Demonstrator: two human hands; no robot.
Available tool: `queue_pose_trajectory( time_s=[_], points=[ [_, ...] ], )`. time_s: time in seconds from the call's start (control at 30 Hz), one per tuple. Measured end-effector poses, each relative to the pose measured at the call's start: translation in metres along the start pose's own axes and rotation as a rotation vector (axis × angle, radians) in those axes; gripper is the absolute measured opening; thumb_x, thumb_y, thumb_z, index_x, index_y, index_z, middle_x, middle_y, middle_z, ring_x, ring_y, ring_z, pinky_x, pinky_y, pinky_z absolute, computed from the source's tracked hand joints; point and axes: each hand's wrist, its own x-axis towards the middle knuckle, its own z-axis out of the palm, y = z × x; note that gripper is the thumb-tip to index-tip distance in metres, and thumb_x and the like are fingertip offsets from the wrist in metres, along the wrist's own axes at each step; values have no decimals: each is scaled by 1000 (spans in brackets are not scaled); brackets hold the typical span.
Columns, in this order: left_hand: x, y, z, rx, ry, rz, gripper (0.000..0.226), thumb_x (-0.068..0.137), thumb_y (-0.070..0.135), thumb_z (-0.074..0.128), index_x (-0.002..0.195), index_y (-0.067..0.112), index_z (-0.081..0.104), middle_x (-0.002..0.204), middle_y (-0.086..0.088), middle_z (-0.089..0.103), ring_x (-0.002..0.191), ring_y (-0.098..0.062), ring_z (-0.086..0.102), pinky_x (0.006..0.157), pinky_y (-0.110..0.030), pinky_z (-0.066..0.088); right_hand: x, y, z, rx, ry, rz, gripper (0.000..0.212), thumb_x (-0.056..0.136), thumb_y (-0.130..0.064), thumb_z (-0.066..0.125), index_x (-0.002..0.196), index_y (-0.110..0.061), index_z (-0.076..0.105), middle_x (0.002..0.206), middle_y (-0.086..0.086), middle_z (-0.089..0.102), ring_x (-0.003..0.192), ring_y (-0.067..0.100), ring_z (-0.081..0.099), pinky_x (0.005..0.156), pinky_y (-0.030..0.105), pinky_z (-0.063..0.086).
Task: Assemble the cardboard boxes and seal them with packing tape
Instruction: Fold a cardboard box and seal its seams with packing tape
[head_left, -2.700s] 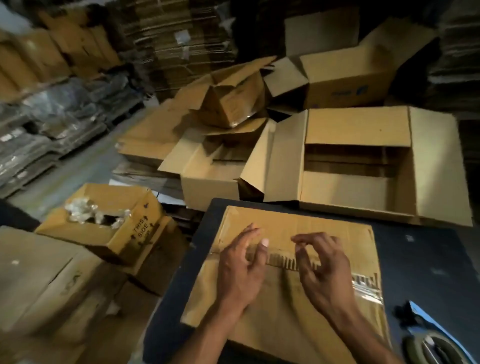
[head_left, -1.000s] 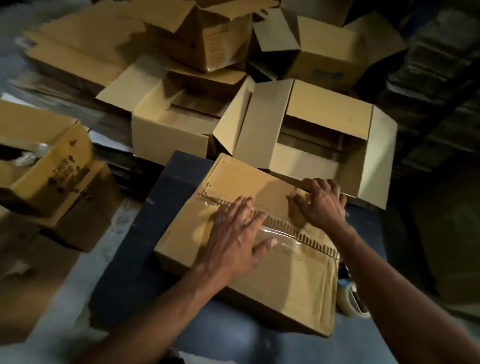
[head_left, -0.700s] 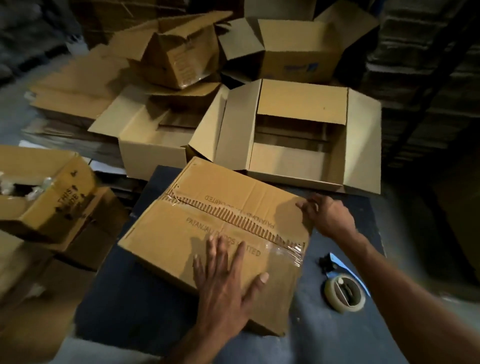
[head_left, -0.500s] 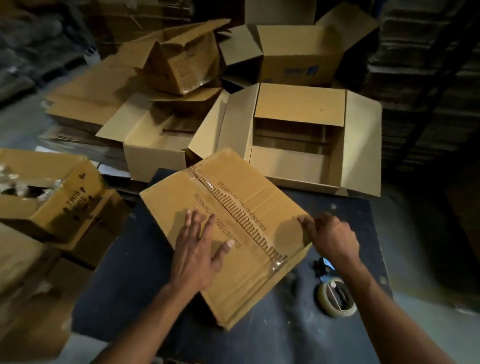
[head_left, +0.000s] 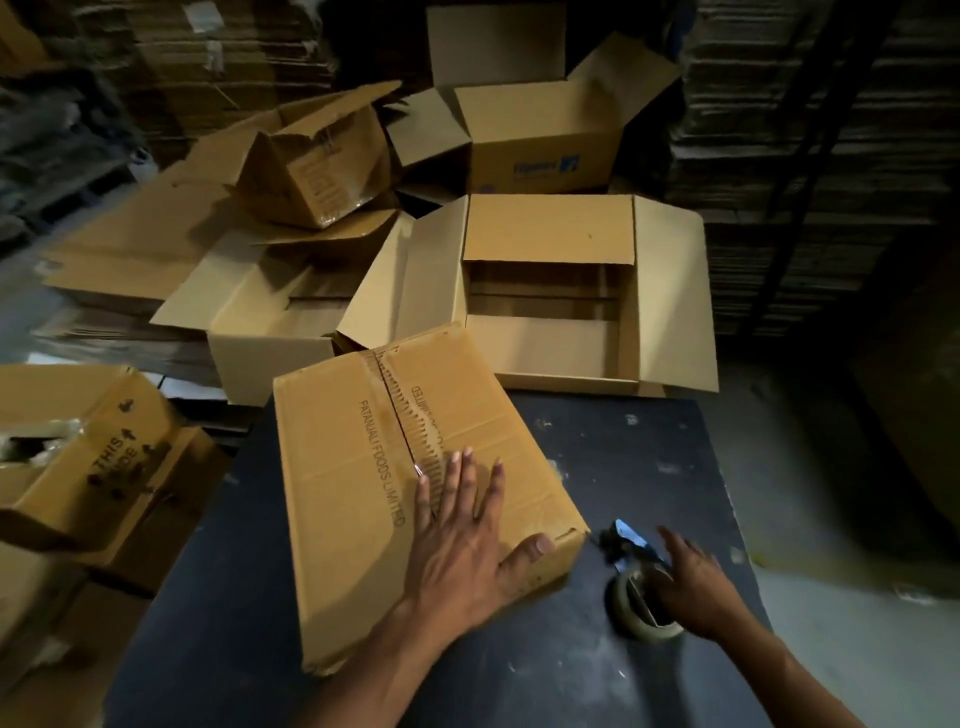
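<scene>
Table (head_left: 597, 675): I see a dark, scuffed top carrying the box and the tape; it is my landmark for everything else.
Open box (head_left: 670, 291): it sits just past the table's far edge with all four flaps spread out and its inside showing.
Other boxes (head_left: 311, 166): beyond the table's far left corner I see a loose heap of them, some tipped, some with flaps up, with flat cardboard under them.
Side box (head_left: 104, 457): it stands off the table's left edge, printed "THIS SIDE" with arrows, its top torn open.
Box (head_left: 353, 493): it lies on the table's left half, flaps closed, with a taped seam running along the middle of its top. I read "PATANJALI FOODS LIMITED" beside the seam.
Left hand (head_left: 462, 551): I have it flat on the box's near end, fingers straight and spread across the seam, thumb out toward the near right corner. It presses and grips nothing.
Right hand (head_left: 691, 587): it is on the table's right half, laid over the tape with fingers reaching forward; I cannot tell whether they have closed on it.
Tape (head_left: 641, 608): a roll in a dispenser lies on the table just right of the box's near corner, partly under my right hand.
</scene>
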Motion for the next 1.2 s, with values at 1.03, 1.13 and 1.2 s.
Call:
queue_pose_trajectory(
  time_s=[1.03, 1.13, 1.2],
  points=[
    [-69, 77, -17, -1829, -413, -860, 90, 83, 88, 41, 131, 16, 65, 118, -10, 76, 116, -31, 69, 104, -51, 49, -117, -42, -38, 95, 131, -711, 80, 88, -23, 73, 152, -41, 29, 125, -7, 42, 99, 18, 60, 76, 38, 59],
    [-75, 72, -34, -1868, -345, -817, 66, 95, 70, 48, 122, 13, 69, 113, -10, 78, 113, -28, 71, 110, -52, 47, -120, -57, -43, -129, 195, -788, 83, 86, -32, 74, 156, -36, 29, 128, -2, 42, 97, 24, 61, 74, 41, 58],
    [-84, 65, -42, -1846, -301, -794, 51, 95, 58, 57, 120, 16, 70, 112, -7, 78, 111, -25, 72, 107, -50, 50, -122, -69, -47, -281, 216, -823, 94, 79, -26, 79, 157, -35, 27, 131, 3, 43, 99, 26, 63, 77, 44, 59]
  ],
)
